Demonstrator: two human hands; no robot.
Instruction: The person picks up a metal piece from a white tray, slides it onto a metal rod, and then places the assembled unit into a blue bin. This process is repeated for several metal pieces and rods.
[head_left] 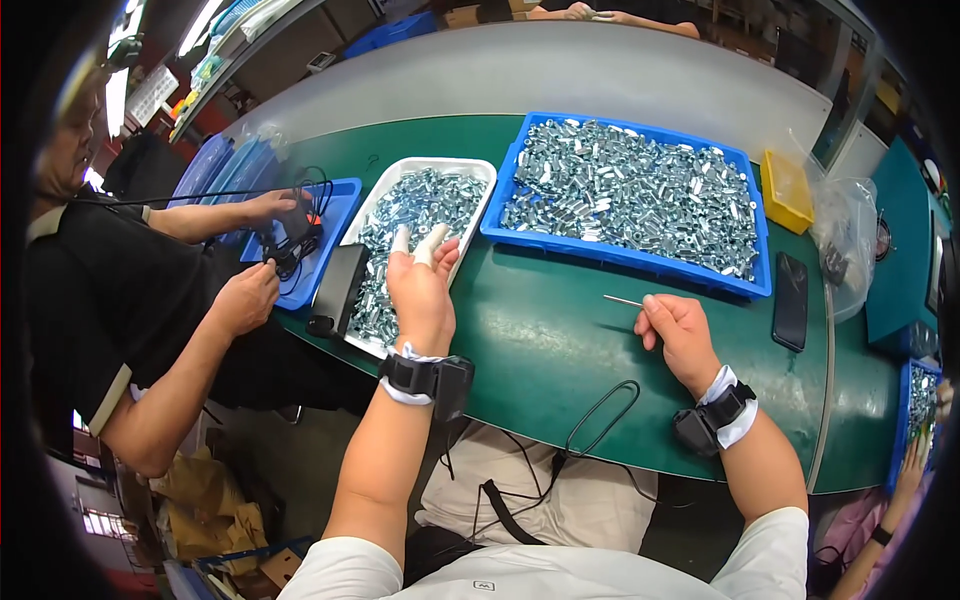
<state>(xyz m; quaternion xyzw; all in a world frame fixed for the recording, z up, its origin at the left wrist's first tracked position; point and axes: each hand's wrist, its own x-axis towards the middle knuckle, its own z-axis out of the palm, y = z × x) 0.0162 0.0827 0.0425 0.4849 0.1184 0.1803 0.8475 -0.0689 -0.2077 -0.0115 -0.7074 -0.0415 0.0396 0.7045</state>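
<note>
1. Hands: right hand (682, 338) pinches thin metal rod (622, 300), right of centre.
2. Left hand (420, 292): fingers extended over white tray (486, 180) of metal pieces (430, 195), left of centre; grasp cannot be told.
3. Blue tray (620, 258) of similar pieces on green surface (540, 345), upper right.

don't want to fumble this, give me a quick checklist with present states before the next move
1. Thin metal pin secured: ok, pinched in the right hand, pointing left.
2. Left hand over the white tray: ok.
3. Left grip empty: cannot tell, its inside is partly hidden.
4. White tray unobstructed: not ok, a black box overlaps its left side in this view.
5. Near edge of the green table free of cables: not ok, a black cable loops over it.
6. Smartphone apart from the right hand: ok.
</note>
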